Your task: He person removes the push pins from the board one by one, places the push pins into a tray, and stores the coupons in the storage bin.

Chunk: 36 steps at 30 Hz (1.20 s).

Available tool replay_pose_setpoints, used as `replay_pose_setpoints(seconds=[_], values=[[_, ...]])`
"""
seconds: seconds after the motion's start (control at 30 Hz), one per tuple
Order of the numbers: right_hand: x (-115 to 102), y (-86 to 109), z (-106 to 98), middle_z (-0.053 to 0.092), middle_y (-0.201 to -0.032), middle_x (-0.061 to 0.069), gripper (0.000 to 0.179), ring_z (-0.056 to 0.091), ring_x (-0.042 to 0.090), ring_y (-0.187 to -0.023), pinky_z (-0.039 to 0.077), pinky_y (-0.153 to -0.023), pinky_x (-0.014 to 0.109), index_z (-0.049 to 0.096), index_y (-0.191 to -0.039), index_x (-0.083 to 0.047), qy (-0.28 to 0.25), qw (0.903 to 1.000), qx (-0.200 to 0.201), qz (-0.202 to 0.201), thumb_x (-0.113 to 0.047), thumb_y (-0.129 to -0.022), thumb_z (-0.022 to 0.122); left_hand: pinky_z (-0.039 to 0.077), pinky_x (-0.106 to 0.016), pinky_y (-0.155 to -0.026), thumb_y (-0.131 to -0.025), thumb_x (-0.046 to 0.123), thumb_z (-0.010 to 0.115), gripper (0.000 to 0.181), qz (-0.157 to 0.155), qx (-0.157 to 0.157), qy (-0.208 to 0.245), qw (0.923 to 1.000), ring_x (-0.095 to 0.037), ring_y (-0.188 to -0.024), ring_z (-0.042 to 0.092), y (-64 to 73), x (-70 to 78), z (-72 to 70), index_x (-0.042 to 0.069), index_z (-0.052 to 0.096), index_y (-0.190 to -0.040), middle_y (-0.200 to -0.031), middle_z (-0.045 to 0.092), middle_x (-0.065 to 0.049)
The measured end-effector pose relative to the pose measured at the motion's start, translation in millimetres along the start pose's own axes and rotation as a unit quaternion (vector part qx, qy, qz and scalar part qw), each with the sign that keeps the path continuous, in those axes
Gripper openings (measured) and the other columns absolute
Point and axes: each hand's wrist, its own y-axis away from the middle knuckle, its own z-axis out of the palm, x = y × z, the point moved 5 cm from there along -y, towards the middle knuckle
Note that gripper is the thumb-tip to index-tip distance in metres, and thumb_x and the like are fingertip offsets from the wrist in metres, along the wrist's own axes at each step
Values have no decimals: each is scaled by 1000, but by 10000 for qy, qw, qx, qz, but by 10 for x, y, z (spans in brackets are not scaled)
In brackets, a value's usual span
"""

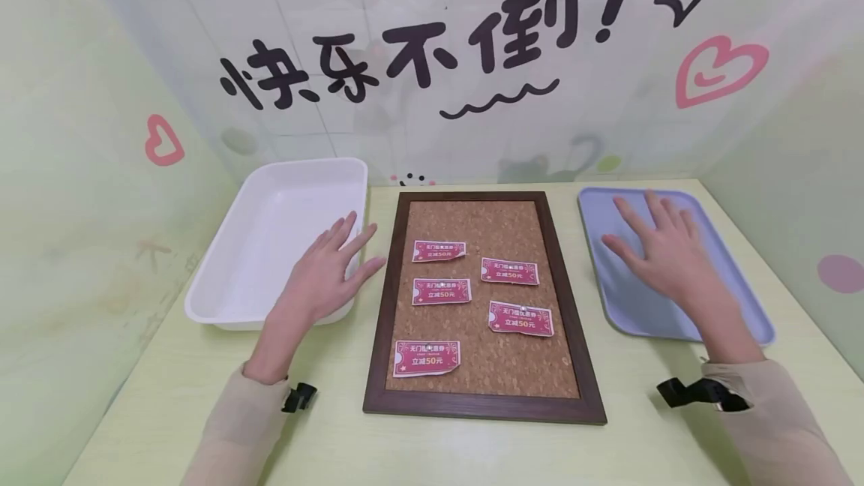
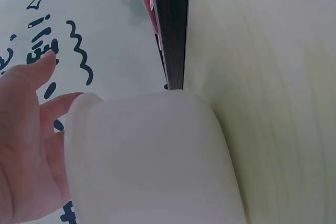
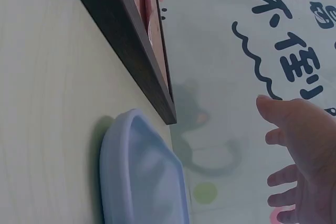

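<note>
In the head view, a cork board [image 1: 486, 231] with a dark wooden frame lies flat on the table. Several pink paper coupons [image 1: 442, 292] are on it, each with a small pale pin near its top middle. My left hand [image 1: 322, 272], fingers spread, hovers by the right rim of a white tub [image 1: 263, 246]. Over a blue tray [image 1: 610, 276] hangs my right hand [image 1: 664, 250], its fingers also spread and holding nothing. The left wrist view shows the left hand [image 2: 26, 145] beside the tub's wall. In the right wrist view the right hand [image 3: 310, 150] is above the tray [image 3: 123, 177].
The pale wooden table [image 1: 324, 426] extends in front of the board. Behind it stands a wall sheet [image 1: 405, 126] printed with black characters and hearts. Side walls close in the left and right. A black strap [image 1: 702, 392] is on the right wrist.
</note>
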Motion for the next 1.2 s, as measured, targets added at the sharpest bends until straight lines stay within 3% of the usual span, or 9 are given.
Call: replay_pose_setpoints(seconds=[0.13, 0.3, 0.53, 0.77, 1.0, 1.2], values=[[-59, 4, 27, 13, -159, 37, 71, 13, 61, -142, -2, -117, 65, 23, -161, -15, -50, 9998, 63, -185, -51, -104, 46, 22, -50, -120, -102, 58, 46, 68, 109, 73, 131, 9998, -39, -148, 26, 4, 54, 21, 15, 43, -154, -163, 25, -20], [-132, 6, 66, 19, -157, 37, 70, 19, 61, -140, 6, -116, 67, 25, -161, -14, -40, 9990, 151, -420, -50, -105, 46, 34, -53, -113, -101, 56, 51, 65, 306, 395, 307, 9983, -40, -142, 38, 4, 120, 26, 13, 49, -150, -157, 36, -22], [-294, -6, 125, 31, -153, 35, 69, 33, 59, -133, 20, -112, 68, 34, -158, -11, -166, 9955, 524, -771, -47, -102, 54, 39, -56, -109, -100, 54, 53, 63, 288, 412, 618, 9968, -40, -136, 45, 16, 190, 53, 12, 52, -147, -150, 47, -20], [-553, -30, 177, 43, -144, 34, 64, 44, 57, -124, 29, -105, 67, 44, -152, -8, -409, 9880, 845, -1227, -45, -101, 58, 46, -53, -102, -99, 44, 61, 54, 650, 568, 788, 9931, -37, -124, 56, 12, 305, 115, 8, 59, -140, -134, 60, -17], [-737, -14, 223, 44, -143, 33, 65, 43, 55, -127, 30, -106, 67, 42, -153, -8, -484, 9878, 709, -1302, -45, -102, 57, 51, -49, -96, -97, 39, 66, 52, 821, 447, 942, 9912, -32, -115, 61, 30, 424, 168, 5, 61, -136, -125, 63, -15], [-914, -8, 253, 47, -144, 29, 62, 44, 51, -130, 33, -106, 65, 45, -151, -7, -725, 9883, 477, -1254, -40, -101, 60, 53, -47, -94, -97, 37, 66, 52, 755, 96, 1092, 9911, -30, -115, 61, 46, 483, 235, 5, 60, -137, -128, 62, -14]])
